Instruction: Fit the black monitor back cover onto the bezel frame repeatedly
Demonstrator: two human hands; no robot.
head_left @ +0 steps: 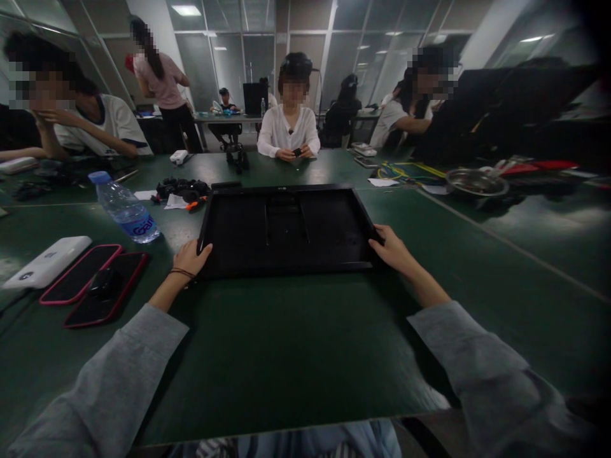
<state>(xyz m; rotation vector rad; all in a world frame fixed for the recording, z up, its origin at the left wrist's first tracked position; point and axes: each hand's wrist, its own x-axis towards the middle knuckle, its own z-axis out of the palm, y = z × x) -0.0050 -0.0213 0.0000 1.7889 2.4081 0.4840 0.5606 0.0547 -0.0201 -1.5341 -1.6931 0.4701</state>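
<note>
I see the green worktop (pixel 305 343) carrying a black monitor back panel (pixel 286 229), flat and dead ahead, its long axis running left to right across me. My hands are wide apart. The left hand (pixel 191 257) clasps its near-left corner and the right hand (pixel 392 249) its near-right corner, both equally near.

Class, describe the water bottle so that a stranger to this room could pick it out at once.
On the green table, find the large black panel. Just left of it, past the left hand, is the water bottle. It alone is clear plastic, with a blue cap and label, unlike the flat white power bank and red-edged phones nearby.
</note>
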